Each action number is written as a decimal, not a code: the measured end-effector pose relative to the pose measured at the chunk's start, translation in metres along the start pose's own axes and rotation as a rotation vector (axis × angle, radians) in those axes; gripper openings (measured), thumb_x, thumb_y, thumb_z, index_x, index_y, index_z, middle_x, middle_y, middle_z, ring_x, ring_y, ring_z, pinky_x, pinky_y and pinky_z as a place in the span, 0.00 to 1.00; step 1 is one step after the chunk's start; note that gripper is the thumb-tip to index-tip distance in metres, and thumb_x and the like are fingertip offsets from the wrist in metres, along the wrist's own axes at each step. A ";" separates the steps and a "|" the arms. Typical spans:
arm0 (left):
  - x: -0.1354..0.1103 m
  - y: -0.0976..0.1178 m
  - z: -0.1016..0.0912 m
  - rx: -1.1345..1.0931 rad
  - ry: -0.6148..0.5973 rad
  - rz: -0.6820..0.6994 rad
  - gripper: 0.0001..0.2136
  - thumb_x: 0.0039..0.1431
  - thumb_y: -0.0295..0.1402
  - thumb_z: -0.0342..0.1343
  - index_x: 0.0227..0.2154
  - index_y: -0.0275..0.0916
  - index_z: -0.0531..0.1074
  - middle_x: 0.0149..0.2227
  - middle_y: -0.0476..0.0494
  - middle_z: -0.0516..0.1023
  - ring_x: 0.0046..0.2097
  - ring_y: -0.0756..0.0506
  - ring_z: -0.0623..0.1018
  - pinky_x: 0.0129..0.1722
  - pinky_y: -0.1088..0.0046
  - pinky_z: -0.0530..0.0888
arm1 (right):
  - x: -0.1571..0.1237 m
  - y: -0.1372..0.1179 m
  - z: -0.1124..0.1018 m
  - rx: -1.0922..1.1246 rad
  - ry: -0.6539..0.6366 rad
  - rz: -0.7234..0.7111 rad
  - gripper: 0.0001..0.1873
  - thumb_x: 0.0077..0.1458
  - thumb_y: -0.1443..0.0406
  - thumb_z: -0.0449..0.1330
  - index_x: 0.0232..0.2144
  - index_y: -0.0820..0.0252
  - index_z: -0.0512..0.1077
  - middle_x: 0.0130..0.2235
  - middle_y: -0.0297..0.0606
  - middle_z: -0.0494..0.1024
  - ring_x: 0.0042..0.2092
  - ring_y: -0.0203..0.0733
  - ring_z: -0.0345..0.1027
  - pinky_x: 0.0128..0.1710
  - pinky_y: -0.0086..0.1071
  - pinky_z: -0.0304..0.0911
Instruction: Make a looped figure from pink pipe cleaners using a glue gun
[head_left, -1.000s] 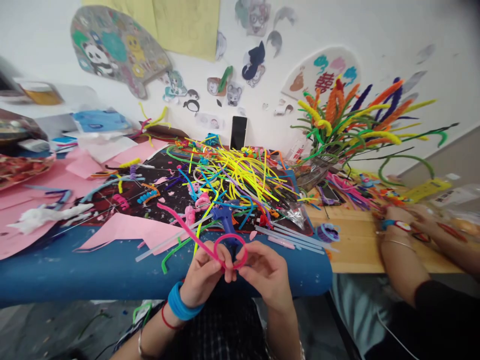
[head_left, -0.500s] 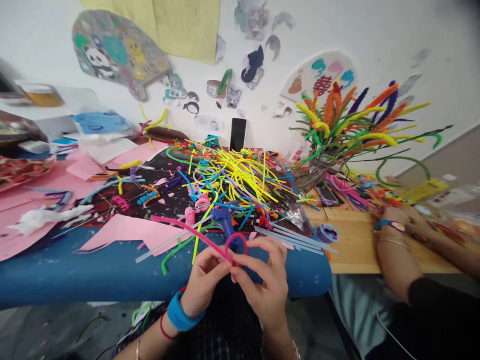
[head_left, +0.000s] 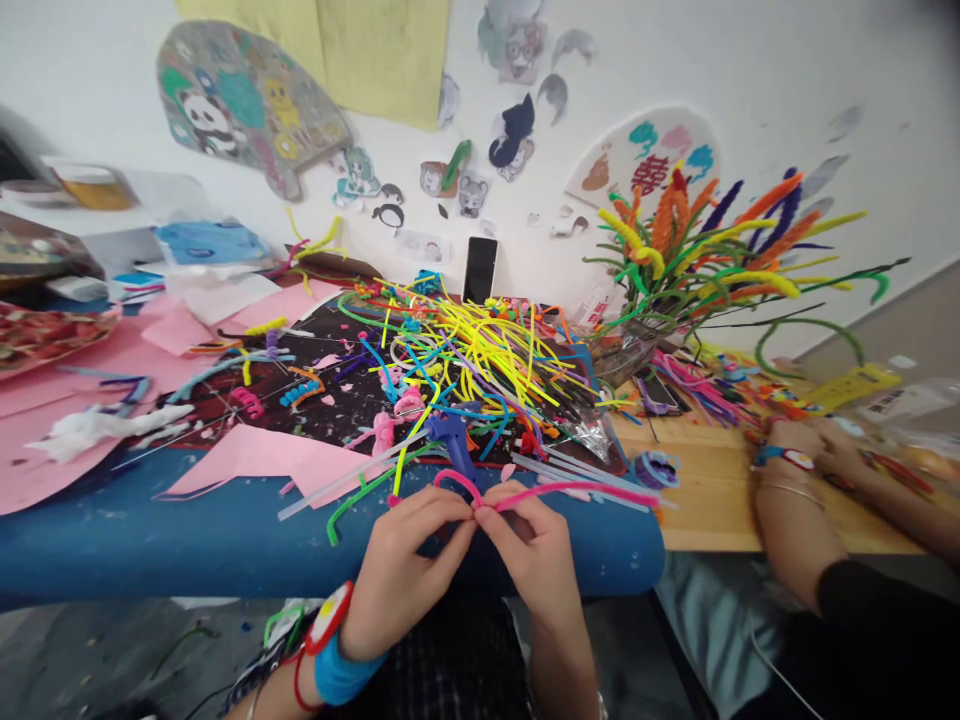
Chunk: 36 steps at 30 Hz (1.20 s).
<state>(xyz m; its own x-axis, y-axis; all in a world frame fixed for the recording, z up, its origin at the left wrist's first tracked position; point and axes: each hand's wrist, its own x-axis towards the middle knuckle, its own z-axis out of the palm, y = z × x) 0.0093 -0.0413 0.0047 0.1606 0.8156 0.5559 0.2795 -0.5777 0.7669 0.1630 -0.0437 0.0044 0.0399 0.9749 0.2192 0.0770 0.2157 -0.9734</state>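
A hot-pink pipe cleaner (head_left: 592,489) is pinched between both hands above the table's front edge. My left hand (head_left: 409,560) grips it with thumb and forefinger at the base of a small loop. Right beside it, fingertips nearly touching, my right hand (head_left: 534,555) pinches the same pipe cleaner, whose long free end runs out to the right. The loop stands up between the hands, partly hidden by the left fingers. Just behind the hands lies a blue glue gun (head_left: 452,442). A bent green pipe cleaner (head_left: 346,512) lies left of it, and clear glue sticks (head_left: 592,482) lie to the right.
A heap of yellow pipe cleaners (head_left: 487,350) covers the table's middle, with a phone (head_left: 480,270) leaning on the wall behind. Pink paper (head_left: 262,460) lies left. A bunch of pipe-cleaner flowers (head_left: 697,240) stands right, near another person's hands (head_left: 795,440).
The pink pipe cleaner's long end has swung from the left side to the right. Both hands have shifted their grip, the left wrist has turned, and the loop now sits lower and smaller.
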 end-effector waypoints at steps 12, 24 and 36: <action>0.012 -0.013 -0.022 -0.177 -0.149 -0.231 0.09 0.61 0.33 0.58 0.27 0.38 0.79 0.23 0.48 0.80 0.24 0.50 0.76 0.24 0.79 0.72 | 0.012 0.001 -0.006 0.222 -0.274 0.256 0.08 0.48 0.61 0.68 0.22 0.59 0.78 0.25 0.33 0.76 0.27 0.34 0.68 0.30 0.28 0.65; 0.006 -0.021 -0.021 0.086 -0.078 0.117 0.11 0.63 0.28 0.57 0.45 0.44 0.80 0.37 0.43 0.81 0.36 0.48 0.80 0.35 0.77 0.75 | 0.014 0.007 -0.005 0.284 -0.285 0.336 0.09 0.44 0.60 0.70 0.22 0.60 0.78 0.25 0.31 0.76 0.26 0.34 0.68 0.29 0.28 0.65; 0.011 -0.029 -0.035 0.259 -0.252 0.349 0.06 0.65 0.29 0.55 0.39 0.39 0.77 0.32 0.44 0.80 0.30 0.49 0.79 0.28 0.79 0.71 | 0.013 0.016 -0.005 0.334 -0.275 0.336 0.15 0.43 0.60 0.72 0.34 0.57 0.76 0.25 0.29 0.76 0.26 0.34 0.70 0.29 0.29 0.68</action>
<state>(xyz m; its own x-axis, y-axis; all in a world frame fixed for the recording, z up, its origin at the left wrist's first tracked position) -0.0300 -0.0167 0.0000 0.5008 0.5759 0.6462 0.3891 -0.8166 0.4262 0.1700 -0.0276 -0.0077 -0.2572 0.9622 -0.0894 -0.2178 -0.1479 -0.9647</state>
